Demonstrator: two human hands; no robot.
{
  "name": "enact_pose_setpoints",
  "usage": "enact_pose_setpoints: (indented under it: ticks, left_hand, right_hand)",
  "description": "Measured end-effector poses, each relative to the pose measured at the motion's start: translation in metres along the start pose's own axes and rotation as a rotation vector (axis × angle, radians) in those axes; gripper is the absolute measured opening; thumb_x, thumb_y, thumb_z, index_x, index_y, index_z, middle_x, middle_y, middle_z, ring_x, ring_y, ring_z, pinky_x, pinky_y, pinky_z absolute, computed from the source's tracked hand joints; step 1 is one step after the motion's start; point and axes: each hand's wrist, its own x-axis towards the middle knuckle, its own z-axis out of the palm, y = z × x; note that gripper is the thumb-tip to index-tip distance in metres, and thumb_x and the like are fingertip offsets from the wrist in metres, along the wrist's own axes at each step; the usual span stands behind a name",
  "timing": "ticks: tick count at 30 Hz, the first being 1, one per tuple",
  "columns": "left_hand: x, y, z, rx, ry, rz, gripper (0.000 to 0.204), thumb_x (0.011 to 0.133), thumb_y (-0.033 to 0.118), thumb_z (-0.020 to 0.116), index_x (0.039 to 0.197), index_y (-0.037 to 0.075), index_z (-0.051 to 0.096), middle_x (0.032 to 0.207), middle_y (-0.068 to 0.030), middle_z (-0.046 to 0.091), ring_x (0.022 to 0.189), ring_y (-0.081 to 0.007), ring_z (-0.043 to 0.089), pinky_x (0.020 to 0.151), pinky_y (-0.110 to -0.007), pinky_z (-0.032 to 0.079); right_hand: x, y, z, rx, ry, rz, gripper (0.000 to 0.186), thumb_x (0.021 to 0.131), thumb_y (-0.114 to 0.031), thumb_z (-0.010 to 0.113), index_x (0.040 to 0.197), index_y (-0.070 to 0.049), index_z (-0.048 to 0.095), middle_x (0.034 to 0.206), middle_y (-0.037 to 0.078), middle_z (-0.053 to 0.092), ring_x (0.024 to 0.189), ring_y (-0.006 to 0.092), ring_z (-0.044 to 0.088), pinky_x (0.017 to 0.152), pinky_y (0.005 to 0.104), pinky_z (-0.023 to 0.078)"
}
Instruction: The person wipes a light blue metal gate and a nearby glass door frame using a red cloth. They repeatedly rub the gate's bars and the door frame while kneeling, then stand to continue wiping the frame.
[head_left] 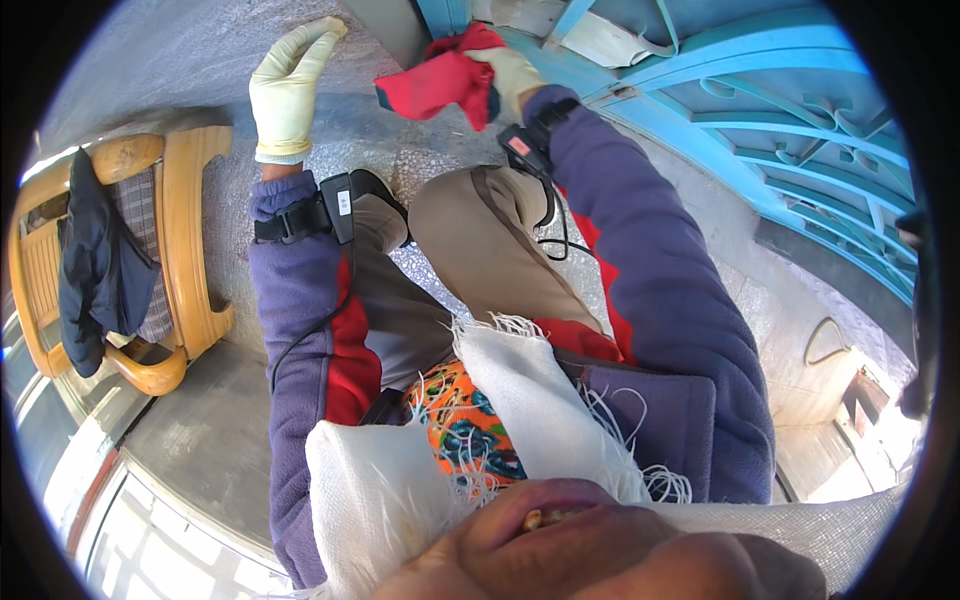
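Note:
My left hand (286,92), in a cream glove, is raised beside the grey wall (180,75); its fingertips come together at the top, and whether they hold anything is too small to tell. My right hand (505,70), also gloved, grips a bunched red cloth (430,85) with dark patches at its edges. The cloth hangs beside the lower part of a blue metal gate or grille (760,70) with curved bars. Part of my right hand's fingers is hidden by the cloth.
A wooden armchair (190,250) stands at left, with a dark jacket (95,260) and checked fabric over it. My bent legs and feet (470,230) are below me on speckled floor (450,290). A pale ledge or wall (780,330) runs at right below the gate.

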Motion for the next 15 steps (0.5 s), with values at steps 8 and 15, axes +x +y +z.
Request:
enact_pose_setpoints:
  ticks: [8,15]
  left_hand:
    - [-0.007,0.007,-0.004,0.007,-0.014,0.000,0.020,0.094,0.004,0.063,0.111,0.000,0.073,0.108,-0.0088,0.074,0.105,-0.0148,0.066,0.099,-0.027,0.048]
    - [-0.008,0.009,-0.009,0.008,-0.004,-0.004,0.020,0.094,0.003,0.062,0.112,-0.001,0.072,0.111,-0.0105,0.073,0.107,-0.0162,0.067,0.100,-0.028,0.048]
  right_hand:
    - [-0.120,0.091,-0.169,0.147,0.556,0.277,0.035,0.096,-0.016,0.055,0.127,-0.002,0.061,0.118,0.017,0.070,0.111,0.0295,0.066,0.099,0.0400,0.049]
    - [-0.113,0.089,-0.154,-0.698,0.285,0.053,0.049,0.086,0.005,0.052,0.132,-0.009,0.062,0.118,0.025,0.067,0.113,0.0357,0.064,0.099,0.0396,0.047]
